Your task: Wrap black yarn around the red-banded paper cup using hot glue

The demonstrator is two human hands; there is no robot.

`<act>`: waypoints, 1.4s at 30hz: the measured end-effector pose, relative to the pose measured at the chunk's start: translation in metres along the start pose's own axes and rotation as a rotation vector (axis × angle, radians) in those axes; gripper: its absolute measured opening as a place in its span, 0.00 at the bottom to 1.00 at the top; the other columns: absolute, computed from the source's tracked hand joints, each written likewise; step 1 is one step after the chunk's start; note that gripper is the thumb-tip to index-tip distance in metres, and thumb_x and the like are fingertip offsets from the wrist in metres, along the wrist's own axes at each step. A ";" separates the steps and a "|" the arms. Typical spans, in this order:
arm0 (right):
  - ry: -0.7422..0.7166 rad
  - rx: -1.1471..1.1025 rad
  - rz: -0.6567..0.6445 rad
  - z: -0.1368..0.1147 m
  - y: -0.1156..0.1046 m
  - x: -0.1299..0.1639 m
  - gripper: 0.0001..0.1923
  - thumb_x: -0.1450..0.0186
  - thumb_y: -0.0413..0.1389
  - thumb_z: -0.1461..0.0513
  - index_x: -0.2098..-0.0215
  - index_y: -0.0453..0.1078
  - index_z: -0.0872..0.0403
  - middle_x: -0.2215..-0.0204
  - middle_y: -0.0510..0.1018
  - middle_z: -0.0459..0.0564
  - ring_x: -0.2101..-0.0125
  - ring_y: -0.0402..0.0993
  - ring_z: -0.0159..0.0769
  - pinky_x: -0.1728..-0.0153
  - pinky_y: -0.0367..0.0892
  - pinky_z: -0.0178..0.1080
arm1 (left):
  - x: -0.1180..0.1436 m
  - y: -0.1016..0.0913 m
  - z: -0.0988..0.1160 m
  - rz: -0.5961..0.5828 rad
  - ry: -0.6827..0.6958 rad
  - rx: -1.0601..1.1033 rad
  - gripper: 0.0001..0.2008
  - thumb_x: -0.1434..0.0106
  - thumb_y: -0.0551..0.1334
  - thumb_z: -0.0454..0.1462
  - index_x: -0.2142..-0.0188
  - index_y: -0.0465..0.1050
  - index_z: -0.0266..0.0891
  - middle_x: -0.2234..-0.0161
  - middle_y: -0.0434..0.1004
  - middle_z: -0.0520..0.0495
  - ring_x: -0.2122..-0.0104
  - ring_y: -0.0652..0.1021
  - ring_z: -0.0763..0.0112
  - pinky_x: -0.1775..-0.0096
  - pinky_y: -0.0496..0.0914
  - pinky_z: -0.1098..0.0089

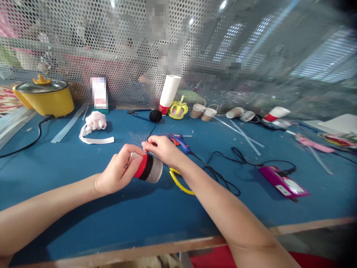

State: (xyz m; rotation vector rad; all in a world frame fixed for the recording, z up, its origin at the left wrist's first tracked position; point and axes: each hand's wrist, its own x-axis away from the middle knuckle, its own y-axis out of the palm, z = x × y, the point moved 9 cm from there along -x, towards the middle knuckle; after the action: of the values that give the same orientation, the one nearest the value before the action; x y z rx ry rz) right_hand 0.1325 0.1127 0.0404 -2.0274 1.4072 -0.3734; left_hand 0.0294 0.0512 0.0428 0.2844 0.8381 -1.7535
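Note:
My left hand grips a paper cup lying on its side in the air above the blue table. Red, black and grey bands of yarn circle the cup, and its white end is partly covered by my fingers. At the upper edge of the cup, my right hand is closed in a pinch on a strand of black yarn. That strand runs back to a black yarn ball. A blue glue gun lies just beyond my right wrist, and a yellow curved strip is partly hidden under the forearm.
A yellow electric pot, ribbon, pliers, stacked paper cups and small baskets line the back by the perforated metal screen. To the right are a purple power strip, cables and glue sticks.

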 end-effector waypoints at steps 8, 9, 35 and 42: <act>0.024 -0.090 -0.056 0.001 0.006 0.000 0.17 0.43 0.53 0.52 0.81 0.61 0.56 0.85 0.59 0.39 0.81 0.53 0.25 0.79 0.48 0.32 | -0.001 -0.001 -0.002 0.032 -0.030 0.042 0.04 0.35 0.50 0.35 0.60 0.59 0.41 0.83 0.55 0.60 0.85 0.60 0.81 0.81 0.53 0.77; 0.029 -0.105 -0.065 0.002 0.007 0.000 0.18 0.44 0.53 0.51 0.81 0.61 0.56 0.85 0.58 0.39 0.81 0.52 0.25 0.79 0.48 0.32 | -0.001 -0.001 -0.003 0.030 -0.036 0.051 0.04 0.35 0.51 0.35 0.60 0.59 0.42 0.83 0.55 0.60 0.85 0.60 0.81 0.81 0.53 0.77; 0.314 -0.282 -0.180 0.029 0.013 0.007 0.28 0.38 0.40 0.43 0.72 0.66 0.57 0.76 0.73 0.51 0.77 0.70 0.31 0.78 0.66 0.33 | -0.012 -0.015 -0.050 0.245 -0.603 0.241 0.05 0.39 0.53 0.37 0.63 0.63 0.39 0.84 0.60 0.58 0.85 0.62 0.80 0.82 0.57 0.80; 0.031 -0.039 -0.152 0.005 0.010 0.027 0.28 0.46 0.59 0.50 0.53 0.61 0.56 0.65 0.75 0.53 0.68 0.74 0.38 0.69 0.70 0.40 | -0.008 -0.007 -0.062 0.256 -0.732 0.412 0.07 0.39 0.54 0.39 0.64 0.64 0.38 0.81 0.62 0.57 0.83 0.64 0.81 0.81 0.59 0.80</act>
State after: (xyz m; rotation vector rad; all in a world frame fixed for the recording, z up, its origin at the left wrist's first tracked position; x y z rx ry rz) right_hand 0.1382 0.0870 0.0270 -2.1755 1.2916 -0.4480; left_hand 0.0125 0.0994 0.0058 0.0013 -0.0859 -1.5984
